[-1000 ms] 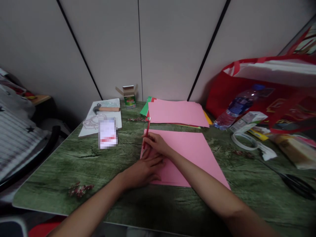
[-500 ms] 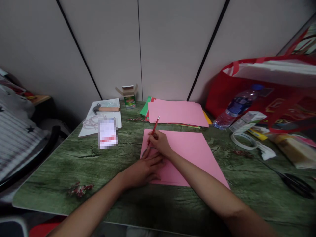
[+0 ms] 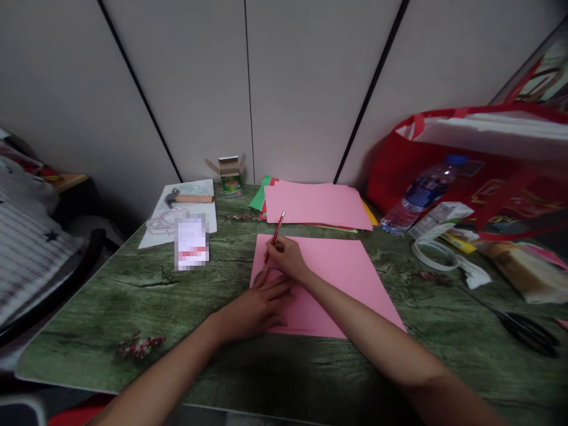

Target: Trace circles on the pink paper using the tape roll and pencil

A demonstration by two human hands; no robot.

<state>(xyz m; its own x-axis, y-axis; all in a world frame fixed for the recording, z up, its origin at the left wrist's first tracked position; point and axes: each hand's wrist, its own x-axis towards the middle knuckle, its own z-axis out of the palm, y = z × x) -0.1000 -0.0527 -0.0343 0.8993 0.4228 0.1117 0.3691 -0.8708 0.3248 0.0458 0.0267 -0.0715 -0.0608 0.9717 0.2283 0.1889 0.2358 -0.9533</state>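
Note:
A red pencil [image 3: 278,228] with a pale top end stands tilted in my right hand [image 3: 287,256], its fingers pinched around the shaft and its lower end at the paper. Under both hands lies a sheet of pink paper [image 3: 341,278] on the green table. My left hand [image 3: 261,305] rests flat on the sheet's left part, fingers stretched out and slightly apart. By its fingertips shows the thin curved edge of a round object [image 3: 275,270]; the fingers cover most of it, and I cannot make out its kind.
Behind the sheet sits a stack of coloured paper [image 3: 317,204]. At left are a hammer [image 3: 193,199], a string of beads [image 3: 166,222] and an opened small box [image 3: 231,182]. To the right: a water bottle [image 3: 421,195], a roll of tape [image 3: 432,254], black-handled scissors [image 3: 526,331] and a red bag [image 3: 390,160].
The view has shifted very slightly. Both hands keep their places on the pink sheet, with the pencil at nearly the same spot and tilt.

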